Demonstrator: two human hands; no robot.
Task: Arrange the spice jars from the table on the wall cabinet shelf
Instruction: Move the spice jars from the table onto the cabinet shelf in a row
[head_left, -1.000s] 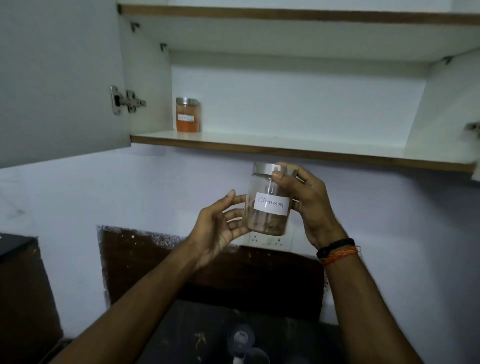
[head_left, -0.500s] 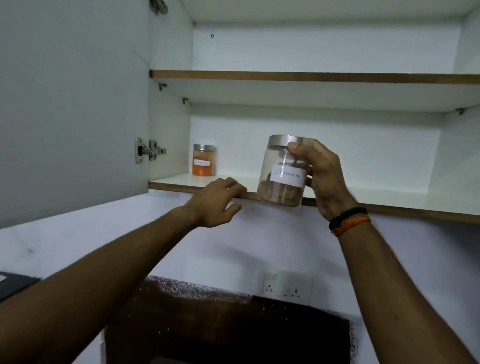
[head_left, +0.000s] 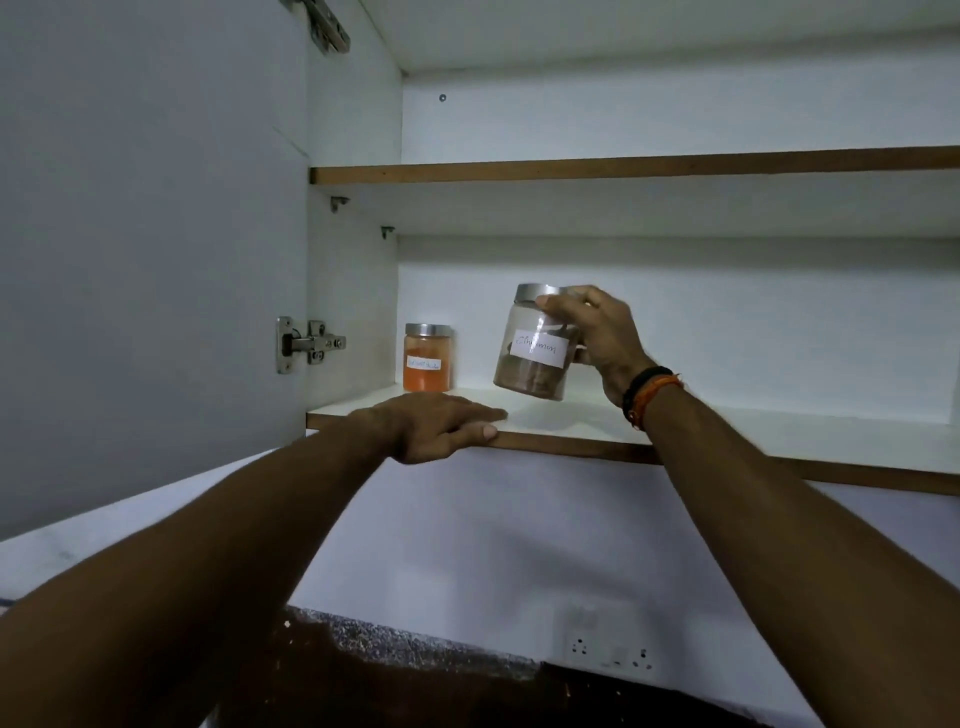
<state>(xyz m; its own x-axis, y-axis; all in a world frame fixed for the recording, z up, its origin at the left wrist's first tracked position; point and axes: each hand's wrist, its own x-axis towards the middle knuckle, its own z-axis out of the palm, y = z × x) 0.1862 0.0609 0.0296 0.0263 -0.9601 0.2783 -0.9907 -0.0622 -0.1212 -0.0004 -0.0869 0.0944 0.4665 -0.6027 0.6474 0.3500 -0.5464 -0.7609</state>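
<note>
My right hand (head_left: 597, 332) grips a clear cinnamon jar (head_left: 532, 358) with a silver lid and a white label, brown pieces inside. The jar hangs tilted just above the lower cabinet shelf (head_left: 727, 431). To its left, an orange spice jar (head_left: 427, 358) with a silver lid stands on the shelf against the cabinet's left wall. My left hand (head_left: 441, 423) rests flat on the shelf's front edge, fingers straight, thumb against the brown edge band.
The cabinet door (head_left: 145, 234) stands open at the left, with a metal hinge (head_left: 306, 344). An upper shelf (head_left: 623, 166) spans above. A wall socket (head_left: 608, 649) sits below on the white wall. Shelf room lies right of the jars.
My right hand has carried the cinnamon jar up and over the lower shelf. My left hand has come to rest on the shelf's front edge. The view has tilted upward.
</note>
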